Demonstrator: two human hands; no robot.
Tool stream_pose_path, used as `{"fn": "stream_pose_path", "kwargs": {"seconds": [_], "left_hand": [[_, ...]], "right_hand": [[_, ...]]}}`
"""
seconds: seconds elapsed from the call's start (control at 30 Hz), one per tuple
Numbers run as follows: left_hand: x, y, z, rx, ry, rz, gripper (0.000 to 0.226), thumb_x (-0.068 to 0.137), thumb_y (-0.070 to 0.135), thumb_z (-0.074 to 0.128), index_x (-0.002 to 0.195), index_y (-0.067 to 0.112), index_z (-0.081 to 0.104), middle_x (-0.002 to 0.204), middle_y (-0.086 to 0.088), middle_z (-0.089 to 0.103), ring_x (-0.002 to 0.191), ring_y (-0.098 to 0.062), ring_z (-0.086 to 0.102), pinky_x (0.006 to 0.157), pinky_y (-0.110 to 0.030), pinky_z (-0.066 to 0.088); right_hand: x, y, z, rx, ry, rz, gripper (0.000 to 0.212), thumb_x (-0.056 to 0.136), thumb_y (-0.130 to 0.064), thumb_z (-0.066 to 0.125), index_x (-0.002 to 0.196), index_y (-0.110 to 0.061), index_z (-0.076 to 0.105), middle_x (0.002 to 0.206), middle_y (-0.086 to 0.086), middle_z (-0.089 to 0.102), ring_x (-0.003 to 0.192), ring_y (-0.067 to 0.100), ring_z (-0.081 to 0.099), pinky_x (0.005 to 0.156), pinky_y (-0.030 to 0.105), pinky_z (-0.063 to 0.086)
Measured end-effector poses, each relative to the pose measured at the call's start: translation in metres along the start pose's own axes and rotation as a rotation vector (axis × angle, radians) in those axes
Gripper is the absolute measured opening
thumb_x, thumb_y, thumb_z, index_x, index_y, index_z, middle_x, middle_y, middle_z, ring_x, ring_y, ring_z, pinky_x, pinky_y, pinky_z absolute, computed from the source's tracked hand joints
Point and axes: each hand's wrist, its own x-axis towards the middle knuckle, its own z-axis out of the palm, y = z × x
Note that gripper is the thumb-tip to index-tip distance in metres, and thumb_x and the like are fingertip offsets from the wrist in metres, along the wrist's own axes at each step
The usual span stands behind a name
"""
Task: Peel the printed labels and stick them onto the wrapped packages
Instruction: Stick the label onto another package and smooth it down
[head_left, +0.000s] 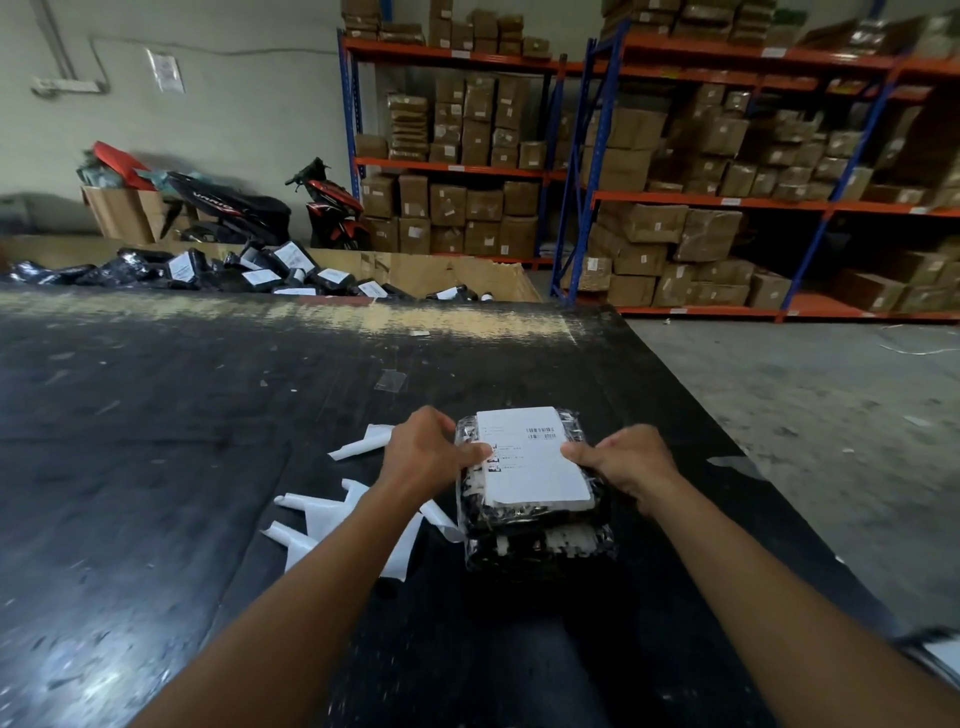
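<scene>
package: wrapped in black, on the dark counter, top of a short stack
label: white, flat on package top
left hand: grip clamped on package's left edge, thumb on label
right hand: grip clamped on package's right edge
backings: white strips left of package

Between the two gripping hands, a white label is showing black barcode stripes and print. Under the grip, the package is showing glossy black wrap with white flecks. Left of the grip, white backing sheets are lying on the scuffed black table.
</scene>
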Motion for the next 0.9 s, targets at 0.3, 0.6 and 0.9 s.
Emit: {"fn": "stream_pose_path", "kwargs": {"seconds": [0.3,0.6,0.9], "left_hand": [[-0.011,-0.023,0.004,0.324,-0.12,0.757,0.037,0.103,0.032,0.042,0.127,0.014,0.064,0.135,-0.001,0.06,0.128,-0.012,0.051,0.108,-0.022,0.036],[-0.003,-0.029,0.01,0.394,-0.288,0.733,0.048,0.106,0.033,0.026,0.151,0.016,0.032,0.159,0.002,0.02,0.143,0.003,0.006,0.115,-0.01,-0.001],[-0.002,-0.037,0.015,0.346,-0.294,0.672,0.056,0.1,0.04,0.021,0.149,0.019,0.037,0.158,0.005,0.026,0.146,-0.003,0.017,0.122,-0.028,0.016]], "right_hand": [[0.01,-0.011,-0.005,-0.188,0.059,-0.401,0.018,0.094,-0.03,0.061,0.087,-0.015,0.067,0.083,-0.007,0.066,0.085,0.016,0.062,0.076,0.029,0.045],[0.023,-0.019,0.009,-0.4,-0.195,-0.711,0.041,0.104,-0.03,0.04,0.131,-0.006,0.06,0.139,0.01,0.058,0.131,0.024,0.049,0.109,0.035,0.036],[0.045,-0.005,0.006,-0.654,-0.334,-0.809,0.042,0.105,-0.025,0.035,0.146,-0.017,0.043,0.154,-0.002,0.037,0.144,0.012,0.031,0.121,0.032,0.018]]}}
